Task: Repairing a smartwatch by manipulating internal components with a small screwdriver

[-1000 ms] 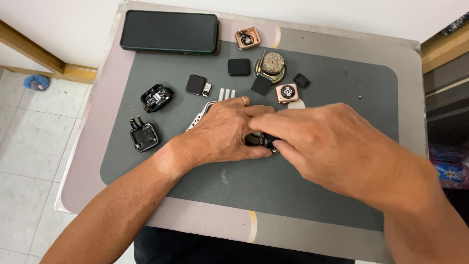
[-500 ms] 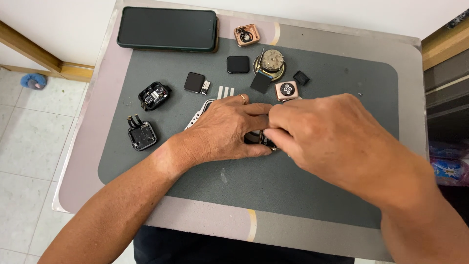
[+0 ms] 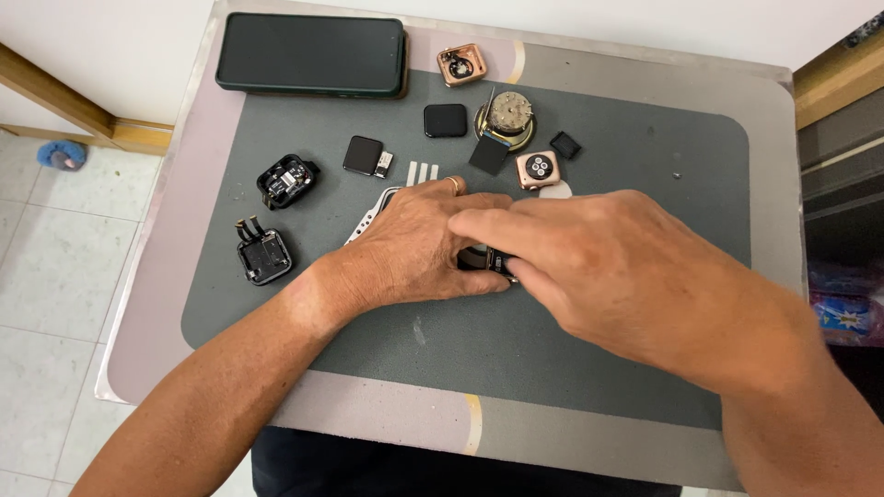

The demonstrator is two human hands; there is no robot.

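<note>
Left hand and right hand meeting mid grey mat, both pinching a small dark watch module mostly hidden between fingers, rose-gold watch case just behind, black phone at far edge, two opened black casings left

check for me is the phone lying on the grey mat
No, the dark phone lies at the table's far left corner, mostly off the grey mat.

Beyond my grip lies a dark phone; left of my grip sit two black watch casings.
</note>
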